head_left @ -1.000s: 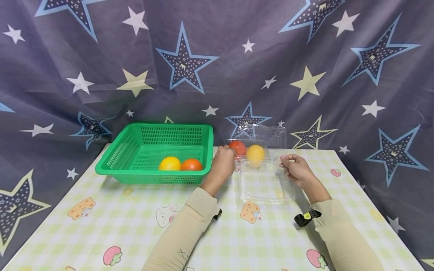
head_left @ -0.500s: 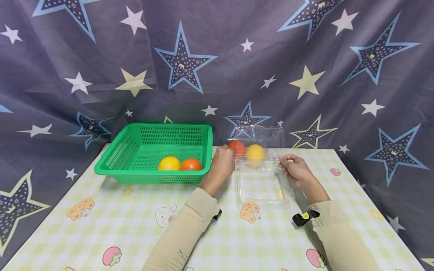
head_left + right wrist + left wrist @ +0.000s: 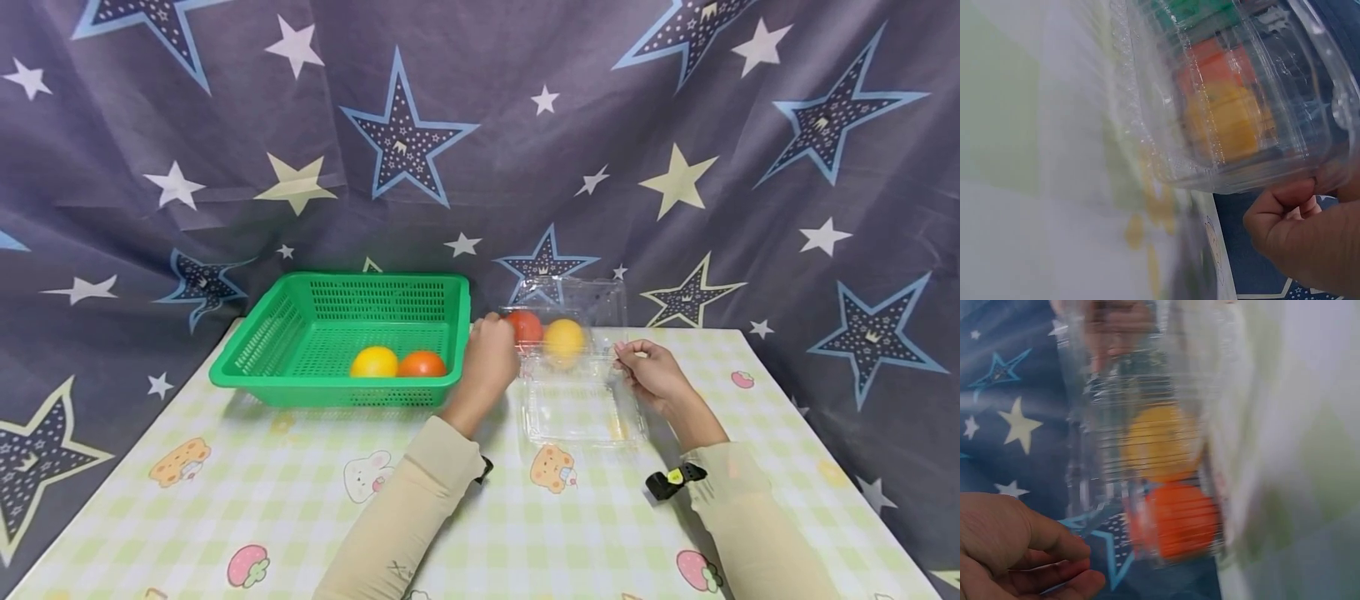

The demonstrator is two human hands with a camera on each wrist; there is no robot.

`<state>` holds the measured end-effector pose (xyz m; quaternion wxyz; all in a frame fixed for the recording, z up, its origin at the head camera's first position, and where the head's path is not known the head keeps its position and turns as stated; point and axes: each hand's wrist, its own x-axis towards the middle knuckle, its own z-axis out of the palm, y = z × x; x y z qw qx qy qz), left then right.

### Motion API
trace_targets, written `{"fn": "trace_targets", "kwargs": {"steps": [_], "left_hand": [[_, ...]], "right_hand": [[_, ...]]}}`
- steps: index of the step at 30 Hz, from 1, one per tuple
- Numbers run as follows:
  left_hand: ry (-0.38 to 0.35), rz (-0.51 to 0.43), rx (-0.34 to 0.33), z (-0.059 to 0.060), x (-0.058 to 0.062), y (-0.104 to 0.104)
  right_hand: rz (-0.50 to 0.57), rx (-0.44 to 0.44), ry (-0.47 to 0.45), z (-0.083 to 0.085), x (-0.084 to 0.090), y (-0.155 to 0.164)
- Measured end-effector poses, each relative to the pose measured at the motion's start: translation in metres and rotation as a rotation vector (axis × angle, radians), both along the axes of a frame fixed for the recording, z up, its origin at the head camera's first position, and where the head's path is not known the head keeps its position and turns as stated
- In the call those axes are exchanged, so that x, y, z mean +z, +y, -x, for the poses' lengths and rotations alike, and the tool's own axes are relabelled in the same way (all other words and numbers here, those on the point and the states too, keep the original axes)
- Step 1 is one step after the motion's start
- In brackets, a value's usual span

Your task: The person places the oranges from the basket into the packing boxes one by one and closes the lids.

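Observation:
A clear plastic clamshell container (image 3: pixel 581 408) stands open on the right half of the table, one half toward the person and another panel raised behind. A red round fruit (image 3: pixel 525 329) and a yellow round fruit (image 3: pixel 564 340) sit side by side in its far part; both show through the plastic in the left wrist view. My right hand (image 3: pixel 654 372) pinches the container's right edge between thumb and finger. Beside its left edge is my left hand (image 3: pixel 489 354); in the left wrist view its fingers are loosely bent, apart from the plastic, holding nothing visible.
Left of the container stands a green perforated basket (image 3: pixel 337 383). In its near right corner lie a yellow fruit (image 3: pixel 374 362) and an orange-red fruit (image 3: pixel 423 364). A checked cloth (image 3: pixel 300 517) covers the table, and a star-patterned curtain (image 3: pixel 480 175) hangs behind it.
My left hand has risen slightly and come away from the container's left edge. The container has shifted a little left, while my right hand keeps its pinch on it.

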<state>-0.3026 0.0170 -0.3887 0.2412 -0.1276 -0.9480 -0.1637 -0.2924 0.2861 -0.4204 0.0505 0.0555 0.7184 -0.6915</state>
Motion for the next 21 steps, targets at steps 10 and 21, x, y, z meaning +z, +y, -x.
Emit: {"fn": "trace_targets", "kwargs": {"steps": [10, 21], "left_hand": [[0.026, -0.062, -0.028, -0.002, 0.024, -0.018], [-0.025, 0.033, -0.026, 0.000, 0.032, -0.066]], "right_hand": [[-0.003, 0.002, 0.008, 0.002, 0.001, -0.004], [-0.004, -0.003, 0.003, 0.002, -0.005, -0.003]]}}
